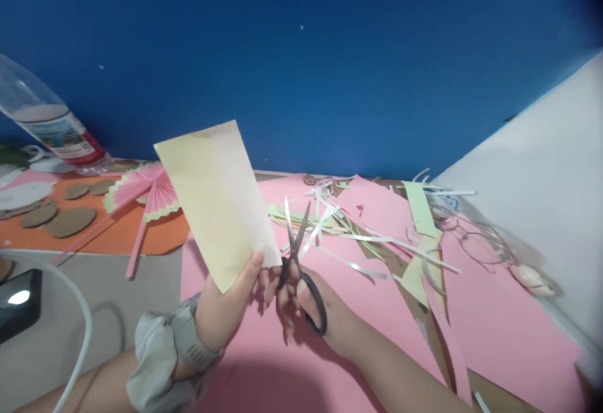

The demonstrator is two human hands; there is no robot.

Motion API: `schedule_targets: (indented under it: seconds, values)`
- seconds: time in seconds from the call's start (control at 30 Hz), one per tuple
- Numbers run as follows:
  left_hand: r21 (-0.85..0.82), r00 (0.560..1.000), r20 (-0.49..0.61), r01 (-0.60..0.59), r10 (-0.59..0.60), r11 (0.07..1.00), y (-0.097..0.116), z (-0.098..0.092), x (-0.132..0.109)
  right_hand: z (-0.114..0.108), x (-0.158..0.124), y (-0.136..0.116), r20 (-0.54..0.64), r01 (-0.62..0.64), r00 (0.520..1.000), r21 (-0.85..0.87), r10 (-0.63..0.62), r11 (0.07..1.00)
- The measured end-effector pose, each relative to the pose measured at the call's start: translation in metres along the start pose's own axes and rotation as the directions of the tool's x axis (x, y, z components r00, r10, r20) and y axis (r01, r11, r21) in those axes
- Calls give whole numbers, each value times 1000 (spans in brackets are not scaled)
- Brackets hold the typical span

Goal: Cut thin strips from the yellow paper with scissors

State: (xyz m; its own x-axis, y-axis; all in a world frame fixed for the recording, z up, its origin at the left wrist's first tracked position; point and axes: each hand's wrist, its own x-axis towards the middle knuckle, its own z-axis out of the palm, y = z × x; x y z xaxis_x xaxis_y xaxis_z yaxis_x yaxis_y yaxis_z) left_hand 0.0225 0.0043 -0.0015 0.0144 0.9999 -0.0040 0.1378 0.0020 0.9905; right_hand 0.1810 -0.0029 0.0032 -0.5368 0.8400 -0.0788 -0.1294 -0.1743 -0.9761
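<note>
A pale yellow sheet of paper [211, 193] is pinched at its lower edge by my left hand [240, 284], with the thumb on its near face. My right hand [306, 300] has its fingers through the black handles of a pair of scissors [296, 246]. The blades point up and are spread apart, just right of the paper's lower right corner. Both hands are close together above a large pink sheet [264, 363]. The fingers behind the paper and inside the handles are partly hidden.
Paper strips [339, 231] lie heaped beyond the scissors. At left are pink-and-green folded fans [157, 190], cardboard discs [70, 221] on orange paper [122, 240], a leaning bottle [51, 124], a black phone-like object [21, 303] and a white cable [87, 331]. A mouse [532, 280] lies right.
</note>
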Motion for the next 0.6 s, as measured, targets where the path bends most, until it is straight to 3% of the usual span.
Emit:
schedule_targets:
  seconds: [0.1,0.23,0.37,0.6]
  values:
    - [-25,992,-117,37,-39,999,0,1,-1,-1,-2,-3,114,-40,993,-23,42,999]
    - [-43,977,-212,13,-22,999,-2,1,-1,-1,-4,-5,131,-102,984,-130,119,986]
    - [-13,994,-109,26,-28,1000,2,0,-4,0,-5,-6,156,-118,975,-224,155,967]
    - [-153,996,-5,84,-85,985,3,3,-6,-3,-4,-5,241,-15,969,-146,50,989]
